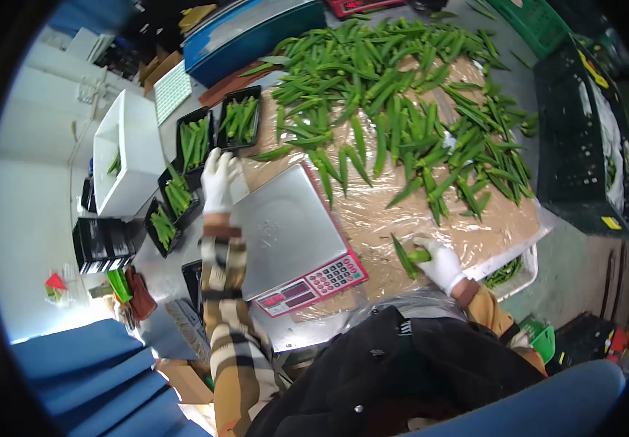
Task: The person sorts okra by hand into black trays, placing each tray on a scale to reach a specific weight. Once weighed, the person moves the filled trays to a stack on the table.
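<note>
My left hand [217, 182], in a white glove, is beside the black trays at the left edge of the scale, fingers stretched out and nothing visible in them. Closest to it are a black tray of okra [195, 142] and another okra tray [239, 120]. My right hand [440, 265], also gloved, is closed on an okra pod [419, 256] at the front of the plastic-covered cardboard. A second okra pod [403, 256] lies against its fingertips. Between my hands sits a flat electronic scale [285, 226] with a bare metal pan and a red keypad edge.
A large okra heap [373, 65] spreads over the wrapped cardboard [373, 211]. Two more filled trays [177, 195] stand at left, by a white foam box [132, 156] and stacked black trays [100, 244]. A dark crate [584, 138] is at right; a white basket [525, 273] sits below.
</note>
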`<control>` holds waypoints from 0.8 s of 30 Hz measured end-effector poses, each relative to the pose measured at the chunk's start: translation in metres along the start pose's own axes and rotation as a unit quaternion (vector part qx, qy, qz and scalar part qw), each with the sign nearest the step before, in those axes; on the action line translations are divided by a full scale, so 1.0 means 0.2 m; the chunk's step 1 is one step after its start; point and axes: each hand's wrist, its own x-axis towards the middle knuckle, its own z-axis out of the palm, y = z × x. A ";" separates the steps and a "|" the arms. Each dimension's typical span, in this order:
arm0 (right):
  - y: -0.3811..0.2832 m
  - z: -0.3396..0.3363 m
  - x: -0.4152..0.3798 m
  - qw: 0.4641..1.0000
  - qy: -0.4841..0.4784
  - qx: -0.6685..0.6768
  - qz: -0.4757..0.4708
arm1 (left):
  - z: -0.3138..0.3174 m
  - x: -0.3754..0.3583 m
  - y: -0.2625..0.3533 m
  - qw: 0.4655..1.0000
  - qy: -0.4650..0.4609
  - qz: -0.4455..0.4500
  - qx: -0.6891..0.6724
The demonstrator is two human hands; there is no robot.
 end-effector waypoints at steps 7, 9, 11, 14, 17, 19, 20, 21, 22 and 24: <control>-0.02 0.15 0.10 0.991 -0.049 -0.099 -0.078 | -0.53 -0.90 -0.16 0.869 0.248 0.198 0.379; -0.03 0.13 0.10 0.991 -0.074 -0.094 -0.057 | -0.73 -1.17 -0.36 0.807 0.266 0.154 0.505; -0.04 0.07 0.09 0.996 -0.080 0.014 -0.027 | -0.84 -1.40 -0.51 0.800 0.212 0.040 0.560; 0.05 0.10 0.07 0.981 -0.114 0.152 0.034 | -0.88 -1.54 -0.63 0.821 0.189 0.063 0.535; 0.06 0.07 0.03 0.935 -0.141 0.316 0.074 | -0.85 -1.53 -0.62 0.847 0.176 0.130 0.485; 0.08 0.07 0.01 0.922 -0.125 0.358 0.082 | -0.94 -1.48 -0.69 0.884 0.158 0.104 0.427; 0.09 0.06 0.00 0.914 -0.117 0.379 0.087 | -0.97 -1.47 -0.69 0.908 0.156 0.057 0.385; 0.09 0.02 0.00 0.908 -0.138 0.376 0.119 | -1.01 -1.47 -0.68 0.928 0.169 0.017 0.332; 0.07 -0.05 -0.02 0.901 -0.160 0.374 0.152 | -1.03 -1.46 -0.67 0.943 0.182 -0.024 0.277; 0.08 -0.11 -0.03 0.872 -0.185 0.413 0.186 | -1.00 -1.46 -0.65 0.950 0.282 -0.047 0.124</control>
